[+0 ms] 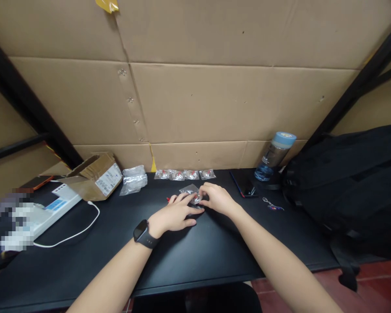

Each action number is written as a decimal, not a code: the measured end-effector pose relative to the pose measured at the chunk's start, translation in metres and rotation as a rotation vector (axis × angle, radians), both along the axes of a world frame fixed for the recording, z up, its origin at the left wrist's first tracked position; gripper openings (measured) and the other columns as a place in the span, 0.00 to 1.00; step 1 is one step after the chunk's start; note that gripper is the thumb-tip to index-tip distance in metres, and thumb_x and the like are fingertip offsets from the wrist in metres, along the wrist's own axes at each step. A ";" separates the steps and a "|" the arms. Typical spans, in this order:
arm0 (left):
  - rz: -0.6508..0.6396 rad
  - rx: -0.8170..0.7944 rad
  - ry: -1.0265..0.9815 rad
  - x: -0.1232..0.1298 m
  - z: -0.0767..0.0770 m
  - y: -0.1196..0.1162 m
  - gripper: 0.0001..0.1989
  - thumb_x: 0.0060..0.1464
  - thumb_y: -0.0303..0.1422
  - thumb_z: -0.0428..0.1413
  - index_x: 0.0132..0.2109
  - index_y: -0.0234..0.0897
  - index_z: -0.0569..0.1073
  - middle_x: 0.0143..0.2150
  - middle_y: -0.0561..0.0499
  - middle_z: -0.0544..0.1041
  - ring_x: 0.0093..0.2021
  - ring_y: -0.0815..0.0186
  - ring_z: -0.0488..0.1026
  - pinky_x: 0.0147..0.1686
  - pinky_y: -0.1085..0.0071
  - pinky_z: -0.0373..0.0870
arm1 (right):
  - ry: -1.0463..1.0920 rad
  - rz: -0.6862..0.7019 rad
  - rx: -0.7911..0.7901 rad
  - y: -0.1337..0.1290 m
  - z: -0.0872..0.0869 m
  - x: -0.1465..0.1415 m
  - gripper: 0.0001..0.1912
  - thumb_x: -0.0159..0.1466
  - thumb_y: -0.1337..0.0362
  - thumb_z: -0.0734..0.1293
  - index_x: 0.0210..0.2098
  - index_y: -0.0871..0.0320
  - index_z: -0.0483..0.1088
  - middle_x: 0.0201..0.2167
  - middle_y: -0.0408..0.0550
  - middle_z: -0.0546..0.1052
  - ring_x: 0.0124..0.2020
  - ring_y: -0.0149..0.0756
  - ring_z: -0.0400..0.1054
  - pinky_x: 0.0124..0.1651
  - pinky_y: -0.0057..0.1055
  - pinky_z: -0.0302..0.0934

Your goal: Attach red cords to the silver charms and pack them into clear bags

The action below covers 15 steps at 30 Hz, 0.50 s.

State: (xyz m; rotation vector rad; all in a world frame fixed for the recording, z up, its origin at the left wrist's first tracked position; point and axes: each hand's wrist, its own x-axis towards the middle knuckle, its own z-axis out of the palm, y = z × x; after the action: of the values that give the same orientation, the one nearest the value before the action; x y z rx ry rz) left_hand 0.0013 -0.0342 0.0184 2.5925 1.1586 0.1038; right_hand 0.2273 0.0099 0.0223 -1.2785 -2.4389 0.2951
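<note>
In the middle of the black table lies a small clear plastic bag (190,188) with a shiny round item partly visible in it. My left hand (176,214), below a black wristwatch, rests over the bag with its fingers stretched out and apart. At the bag's right side my right hand (217,199) is closed in a pinch on the plastic. A bit of red shows beside my left fingertips; what it belongs to is hidden. Behind my hands, several filled clear bags (191,174) stand in a row, each with a round silvery item and a red mark.
Crumpled clear bags (134,179) lie left of the row, beside an opened cardboard box (96,177). A white power strip (57,208) and cable are further left. To the right are a phone (244,183), a blue-lidded bottle (273,157), a keyring (273,206) and a black backpack (352,187).
</note>
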 end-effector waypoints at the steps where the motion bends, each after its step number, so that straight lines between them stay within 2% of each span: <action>1: 0.001 0.004 0.003 0.000 0.000 0.000 0.24 0.61 0.41 0.58 0.63 0.67 0.69 0.77 0.52 0.46 0.74 0.38 0.44 0.62 0.31 0.50 | 0.005 -0.021 0.019 -0.001 -0.002 -0.003 0.11 0.57 0.65 0.77 0.36 0.53 0.72 0.39 0.42 0.75 0.36 0.32 0.69 0.33 0.25 0.52; 6: 0.034 0.023 -0.009 0.004 -0.003 -0.002 0.22 0.63 0.39 0.56 0.61 0.67 0.70 0.78 0.57 0.42 0.74 0.37 0.42 0.62 0.30 0.49 | 0.044 -0.110 0.098 0.000 -0.012 -0.017 0.12 0.59 0.64 0.75 0.38 0.53 0.68 0.39 0.42 0.73 0.41 0.35 0.69 0.34 0.27 0.52; 10: 0.060 0.079 -0.048 0.007 -0.005 -0.004 0.19 0.63 0.35 0.55 0.58 0.62 0.75 0.78 0.55 0.44 0.74 0.37 0.41 0.62 0.32 0.49 | 0.062 -0.221 0.149 0.007 -0.017 -0.024 0.08 0.62 0.64 0.71 0.38 0.54 0.67 0.38 0.45 0.72 0.39 0.36 0.68 0.35 0.28 0.54; 12: 0.037 0.114 -0.086 0.006 -0.002 -0.002 0.16 0.63 0.34 0.55 0.53 0.59 0.78 0.76 0.55 0.49 0.73 0.39 0.43 0.63 0.36 0.50 | 0.092 -0.131 0.119 0.010 -0.015 -0.021 0.08 0.63 0.63 0.70 0.40 0.54 0.67 0.39 0.45 0.72 0.39 0.36 0.68 0.38 0.28 0.57; 15: 0.003 0.162 -0.188 0.003 0.006 0.003 0.13 0.60 0.28 0.55 0.45 0.52 0.80 0.70 0.54 0.62 0.70 0.48 0.53 0.62 0.47 0.56 | 0.179 0.155 0.011 0.015 -0.010 -0.007 0.06 0.68 0.62 0.66 0.44 0.54 0.67 0.42 0.46 0.73 0.42 0.36 0.68 0.44 0.30 0.61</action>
State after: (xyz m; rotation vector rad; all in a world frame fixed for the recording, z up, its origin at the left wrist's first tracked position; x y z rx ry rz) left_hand 0.0040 -0.0309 0.0240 2.6500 1.1272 0.4492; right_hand 0.2201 0.0250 0.0122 -1.0138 -2.3854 0.4184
